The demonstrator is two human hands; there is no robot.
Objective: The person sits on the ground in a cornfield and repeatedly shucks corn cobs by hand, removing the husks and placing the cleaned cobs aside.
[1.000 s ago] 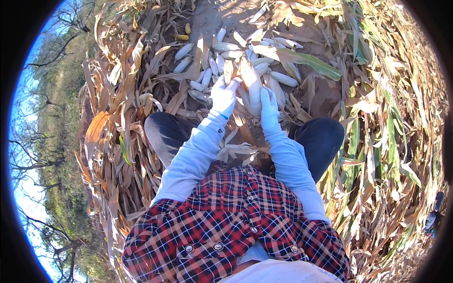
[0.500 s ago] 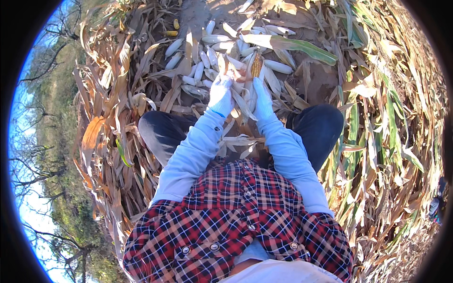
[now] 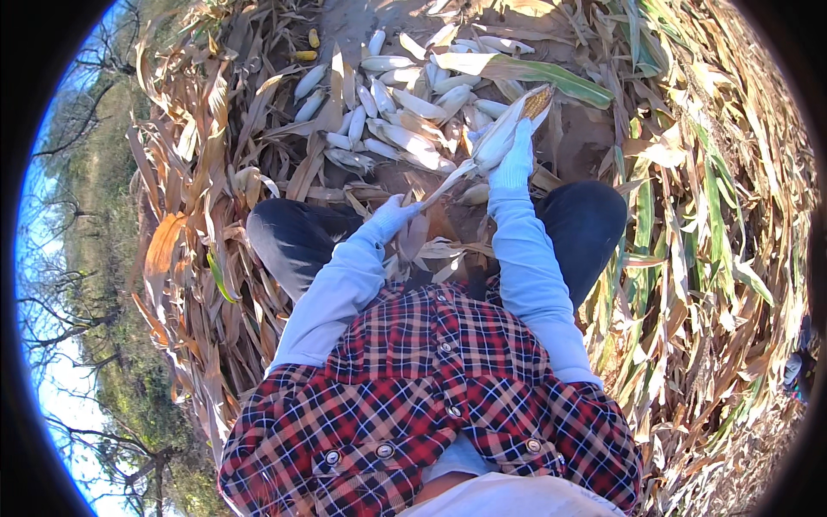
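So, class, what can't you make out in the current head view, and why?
Head view:
- Ear: lower kernels, covered by husk.
- Right hand: some fingers, hidden behind the ear.
- Dark thing at far right: too small, beside the lens's black rim.

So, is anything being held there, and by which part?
The right grip holds a corn ear around its husk-covered body; the left grip holds a husk strip by its near end.
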